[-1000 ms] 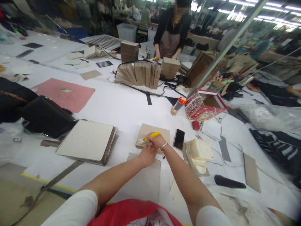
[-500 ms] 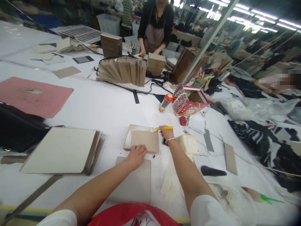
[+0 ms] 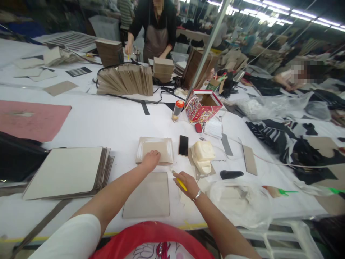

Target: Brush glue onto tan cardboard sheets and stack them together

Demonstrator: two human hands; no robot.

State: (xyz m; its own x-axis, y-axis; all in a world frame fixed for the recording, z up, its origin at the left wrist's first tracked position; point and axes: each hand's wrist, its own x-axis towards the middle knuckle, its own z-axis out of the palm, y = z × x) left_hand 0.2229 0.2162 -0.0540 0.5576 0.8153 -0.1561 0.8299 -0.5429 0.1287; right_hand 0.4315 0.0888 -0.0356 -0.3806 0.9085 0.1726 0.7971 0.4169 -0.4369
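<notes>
My left hand (image 3: 151,160) rests on the near edge of a small tan cardboard piece (image 3: 156,148) whose border is wet with white glue. Its fingers are curled down onto the board. My right hand (image 3: 187,184) is closed round a yellow-handled brush (image 3: 180,182), held low beside the board and off it. A plain grey board (image 3: 147,196) lies just in front of me, under my left forearm. A black phone (image 3: 183,145) and a cream-coloured glue tub (image 3: 202,155) lie right of the glued piece.
A stack of large grey boards (image 3: 64,172) lies at left, a black bag (image 3: 18,158) beyond it. A pink sheet (image 3: 32,118), fanned cardboard pieces (image 3: 126,81), a red patterned box (image 3: 203,108) and a small bottle (image 3: 177,109) stand farther off. Another person (image 3: 157,32) works across the table.
My right hand has drawn the brush off the glued board's far edge, back toward me and down. My left hand moved up onto the board's near edge. The view shifted right.
</notes>
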